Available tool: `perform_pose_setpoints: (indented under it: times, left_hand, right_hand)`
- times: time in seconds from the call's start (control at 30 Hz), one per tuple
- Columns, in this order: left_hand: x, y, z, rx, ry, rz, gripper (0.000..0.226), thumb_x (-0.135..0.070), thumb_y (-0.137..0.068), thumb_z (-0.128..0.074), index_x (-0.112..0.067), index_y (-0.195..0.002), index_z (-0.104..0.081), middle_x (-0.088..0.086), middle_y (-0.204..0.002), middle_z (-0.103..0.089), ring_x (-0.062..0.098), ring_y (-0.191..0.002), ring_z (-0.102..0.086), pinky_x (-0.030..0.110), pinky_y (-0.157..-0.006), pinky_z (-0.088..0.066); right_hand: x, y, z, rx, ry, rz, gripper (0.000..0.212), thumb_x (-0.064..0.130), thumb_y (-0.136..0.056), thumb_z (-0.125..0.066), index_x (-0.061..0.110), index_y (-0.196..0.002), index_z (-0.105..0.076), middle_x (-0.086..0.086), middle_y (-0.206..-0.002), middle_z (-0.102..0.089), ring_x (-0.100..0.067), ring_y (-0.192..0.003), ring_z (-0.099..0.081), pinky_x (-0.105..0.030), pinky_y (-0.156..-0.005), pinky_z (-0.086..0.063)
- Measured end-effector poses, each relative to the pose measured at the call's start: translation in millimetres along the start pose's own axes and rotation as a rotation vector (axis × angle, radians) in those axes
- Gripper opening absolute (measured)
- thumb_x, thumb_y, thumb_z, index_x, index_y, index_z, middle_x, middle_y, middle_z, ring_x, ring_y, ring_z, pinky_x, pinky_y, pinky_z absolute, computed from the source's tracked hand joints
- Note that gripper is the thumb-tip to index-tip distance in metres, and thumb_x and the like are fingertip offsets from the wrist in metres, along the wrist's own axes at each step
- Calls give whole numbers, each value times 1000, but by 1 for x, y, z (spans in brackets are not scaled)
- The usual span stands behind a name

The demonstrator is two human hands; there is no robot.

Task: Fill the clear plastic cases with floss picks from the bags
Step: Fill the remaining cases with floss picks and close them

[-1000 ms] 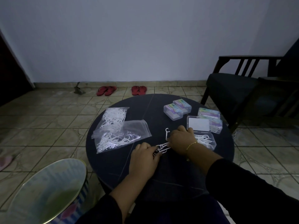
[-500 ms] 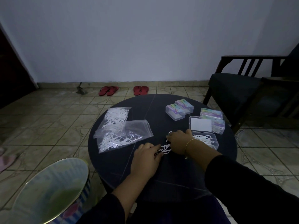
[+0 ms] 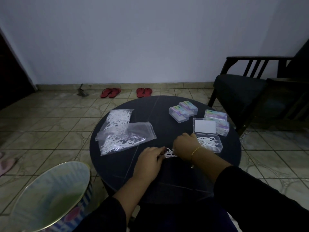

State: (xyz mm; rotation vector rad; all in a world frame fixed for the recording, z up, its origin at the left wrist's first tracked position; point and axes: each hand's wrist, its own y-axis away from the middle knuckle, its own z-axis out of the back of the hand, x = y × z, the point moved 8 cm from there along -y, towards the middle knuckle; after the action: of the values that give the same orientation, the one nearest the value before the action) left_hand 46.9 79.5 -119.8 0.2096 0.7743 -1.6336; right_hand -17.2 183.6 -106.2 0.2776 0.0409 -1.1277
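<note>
hands: 2, left hand (image 3: 148, 160) and right hand (image 3: 185, 146) both pinching one small bunch of floss picks (image 3: 169, 153) on the round table (image 3: 117, 168) | bags (image 3: 122, 131): 2, overlapping, left of the hands | open case (image 3: 209, 143): 1, part filled, touching the right hand | closed cases (image 3: 183, 111): 4, behind it | red slippers (image 3: 127, 92): 2 pairs

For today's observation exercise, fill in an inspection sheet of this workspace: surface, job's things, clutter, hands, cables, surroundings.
Surface: round dark table.
Job's things: two floss pick bags; open case partly filled; closed cases behind it.
Clutter: nothing seen.
Hands: left hand and right hand both on a small bunch of picks.
Cables: nothing seen.
Surroundings: tiled floor, red sandals, dark chair, patterned bin.
</note>
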Motion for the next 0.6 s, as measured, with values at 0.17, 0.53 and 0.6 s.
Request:
perform_pose_setpoints:
  times: [0.17, 0.53, 0.6]
  left_hand:
    - [-3, -2, -2, 53, -20, -17, 29, -16, -90, -61, -20, -118, -67, -2, -110, -67, 16, -101, -54, 19, -88, -37]
    - [2, -17, -7, 483, -46, 177, 25, -22, -82, -73, -23, -107, -68, -9, -96, -66, 9, -97, -61, 26, -90, -47]
    - [-1, -20, -7, 552, -80, 201, 27, -21, -81, -74, -21, -107, -68, -7, -95, -66, 10, -94, -61, 26, -87, -47]
  right_hand:
    - [-6, 17, -7, 66, -71, -37, 39, 39, -91, -52, 11, -119, -56, -9, -127, -54, -28, -123, -41, -41, -103, -32]
    - [-18, 41, -10, 52, -200, -126, 37, 38, -83, -64, 14, -110, -58, -6, -115, -61, -27, -110, -54, -35, -88, -43]
    - [-23, 42, -4, 2, -212, -121, 32, 39, -83, -63, 14, -104, -60, -5, -109, -62, -25, -105, -56, -35, -85, -44]
